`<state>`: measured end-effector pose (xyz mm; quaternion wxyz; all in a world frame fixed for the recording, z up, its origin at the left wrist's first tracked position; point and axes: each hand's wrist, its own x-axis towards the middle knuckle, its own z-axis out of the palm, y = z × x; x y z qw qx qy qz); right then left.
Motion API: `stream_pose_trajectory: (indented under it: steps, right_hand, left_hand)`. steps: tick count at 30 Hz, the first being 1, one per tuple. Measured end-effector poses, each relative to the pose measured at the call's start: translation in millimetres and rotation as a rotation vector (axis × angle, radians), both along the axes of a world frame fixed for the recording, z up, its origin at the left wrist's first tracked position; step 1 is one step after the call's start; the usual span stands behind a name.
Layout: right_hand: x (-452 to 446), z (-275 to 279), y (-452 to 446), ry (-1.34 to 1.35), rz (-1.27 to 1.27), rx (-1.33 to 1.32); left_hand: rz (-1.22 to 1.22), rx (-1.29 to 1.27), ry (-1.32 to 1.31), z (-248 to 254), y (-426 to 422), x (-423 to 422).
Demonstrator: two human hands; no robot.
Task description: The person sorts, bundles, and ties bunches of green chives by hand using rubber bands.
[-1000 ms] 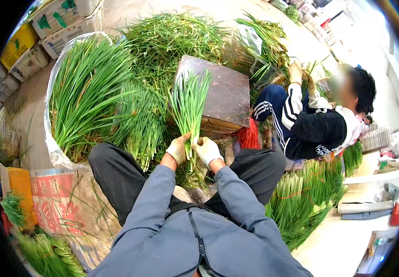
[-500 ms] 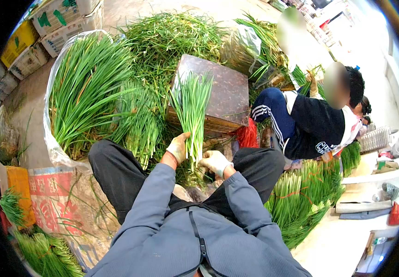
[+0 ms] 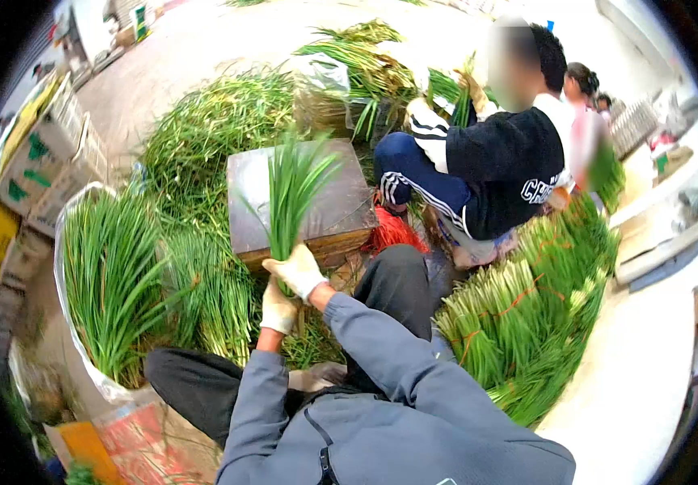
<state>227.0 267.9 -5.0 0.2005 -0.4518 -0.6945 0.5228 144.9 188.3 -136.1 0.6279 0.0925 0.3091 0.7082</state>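
You are gripping a bunch of garlic chives (image 3: 290,194) with both gloved hands. Your right hand (image 3: 298,271) is closing around the lower stalks, and your left hand (image 3: 279,309) is wrapping the stem ends just beneath it, the two gloves touching or nearly so; you can't tell exactly how the left fingers are lying. The bunch is standing roughly upright in front of you, its leaves fanning out over the near part of a low block (image 3: 345,190) with a dark top and wooden sides.

To the left of the block, more chives are filling an open plastic bag (image 3: 64,283), and loose greens (image 3: 215,121) are lying in a heap beyond it. Red strings (image 3: 393,230) are hanging by the block's right side. Farther right, a co-worker (image 3: 510,149) in a black and white top is sitting and holding greens. Tied bundles (image 3: 478,331) are lying on your right, red ties crossing them. Plastic crates (image 3: 50,162) are standing stacked at the far left.
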Motion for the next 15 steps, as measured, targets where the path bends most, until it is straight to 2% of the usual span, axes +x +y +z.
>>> stream_pose_trajectory:
  steps: [1, 2, 3, 4, 5, 6, 7, 8, 9, 10, 12, 14, 15]
  right_hand:
    - [-18, -6, 1, 0.184, -0.143, 0.328]
    - [-26, 18, 8, 0.136, -0.154, 0.235]
    - [-38, 19, 19, 0.275, -0.140, 0.304]
    - [-39, 47, 27, 0.422, -0.076, 0.384]
    - [-44, 59, 40, 0.475, -0.079, 0.471]
    - [-52, 64, 53, 0.529, -0.080, 0.562]
    - [-62, 58, 67, 0.615, -0.059, 0.569]
    - [-67, 50, 81, 0.698, -0.038, 0.575]
    - [-57, 55, 91, 0.578, -0.020, 0.621]
    - [-56, 40, 101, 0.569, 0.025, 0.524]
    - [-49, 8, 123, 0.199, 0.138, 0.346]
    - [-56, -26, 126, 0.008, 0.246, 0.350]
    - [-54, -7, 116, 0.031, 0.242, 0.327]
  left_hand:
    - [0.058, 0.042, 0.258, 8, 7, -7]
    - [0.076, 0.026, -0.097, 49, 20, -15]
    - [0.089, 0.044, -0.088, 59, 40, -32]
    - [0.103, 0.066, -0.082, 67, 58, -51]
    - [0.078, 0.098, 0.012, 89, 68, -57]
    - [0.026, 0.146, 0.123, 89, 79, -71]
    - [-0.018, 0.197, 0.235, 92, 89, -83]
    - [0.080, 0.108, 0.249, 90, 101, -83]
    - [0.064, 0.114, 0.256, 77, 112, -86]
    - [0.013, 0.153, 0.185, 40, 125, -95]
    - [-0.027, 0.181, 0.094, -16, 139, -99]
    - [0.019, 0.167, 0.066, -20, 135, -90]
    - [0.045, 0.159, 0.078, -14, 132, -88]
